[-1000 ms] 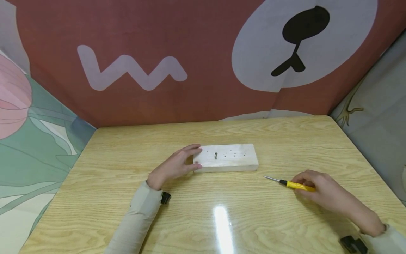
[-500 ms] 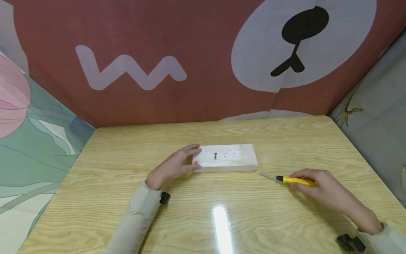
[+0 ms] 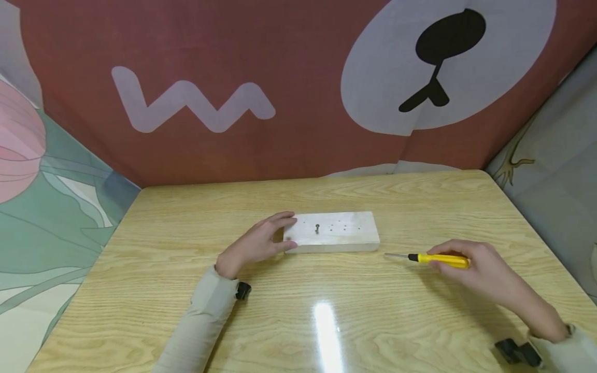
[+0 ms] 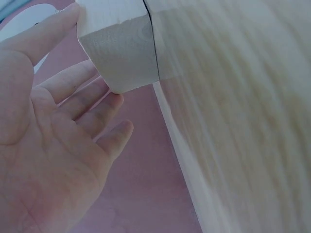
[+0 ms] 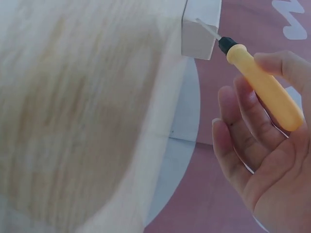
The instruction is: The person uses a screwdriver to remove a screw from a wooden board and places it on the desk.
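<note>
A pale wooden block point(image 3: 340, 235) with several small holes lies on the table, and one screw point(image 3: 317, 228) stands up from its top. My left hand point(image 3: 254, 242) holds the block's left end between thumb and fingers; the left wrist view shows the thumb point(image 4: 48, 31) at one edge and fingertips point(image 4: 115, 99) at another. Off to the right of the block, my right hand point(image 3: 487, 269) pinches a screwdriver point(image 3: 443, 260) by its yellow handle. Its shaft points left toward the block's near right corner. In the right wrist view, the lower fingers point(image 5: 228, 150) stay loosely bent below the handle.
The wood-grain table point(image 3: 233, 316) reaches back to a wall hanging point(image 3: 298, 145) with a cartoon print. Side hangings flank it left and right. A small black device point(image 3: 243, 290) sits at the left wrist, another point(image 3: 517, 353) at the right.
My right hand has lifted slightly away from me, and the screwdriver has turned from sloping to nearly level in the head view. The left hand and the block stay put.
</note>
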Demonstrator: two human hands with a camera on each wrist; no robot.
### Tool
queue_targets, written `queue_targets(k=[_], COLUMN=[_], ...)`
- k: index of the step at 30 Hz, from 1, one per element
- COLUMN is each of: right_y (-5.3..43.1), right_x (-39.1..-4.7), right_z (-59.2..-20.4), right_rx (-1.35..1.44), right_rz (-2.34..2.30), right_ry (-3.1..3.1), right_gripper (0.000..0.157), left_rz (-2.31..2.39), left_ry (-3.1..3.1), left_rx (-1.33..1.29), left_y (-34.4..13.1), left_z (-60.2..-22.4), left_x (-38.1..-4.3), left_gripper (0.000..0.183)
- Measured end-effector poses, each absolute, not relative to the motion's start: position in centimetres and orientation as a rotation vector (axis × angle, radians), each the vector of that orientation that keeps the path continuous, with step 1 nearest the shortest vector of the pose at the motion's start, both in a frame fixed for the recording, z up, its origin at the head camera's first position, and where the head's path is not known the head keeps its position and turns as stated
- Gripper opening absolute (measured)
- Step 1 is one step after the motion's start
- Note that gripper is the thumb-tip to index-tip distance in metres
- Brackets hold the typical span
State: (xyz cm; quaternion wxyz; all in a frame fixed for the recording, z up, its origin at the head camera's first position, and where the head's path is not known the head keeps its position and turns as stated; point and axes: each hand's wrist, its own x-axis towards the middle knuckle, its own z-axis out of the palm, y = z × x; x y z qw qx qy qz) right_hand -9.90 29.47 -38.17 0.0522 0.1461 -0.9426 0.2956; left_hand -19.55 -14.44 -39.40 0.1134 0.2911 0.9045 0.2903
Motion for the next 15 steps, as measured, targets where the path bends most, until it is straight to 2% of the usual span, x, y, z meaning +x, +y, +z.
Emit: queue_targets(k=[15], right_y=[28.55], right_x=[-10.23], right_z=[-37.16], right_rx=[0.511], right_rz=[0.949], right_ry=[-2.702], right_gripper=[0.025], left_rz=[0.858], left_ry=[2.644], left_rx=[0.857], left_y=[-14.50], left_z=[-39.25], left_x=[-19.51], left_gripper=[0.066])
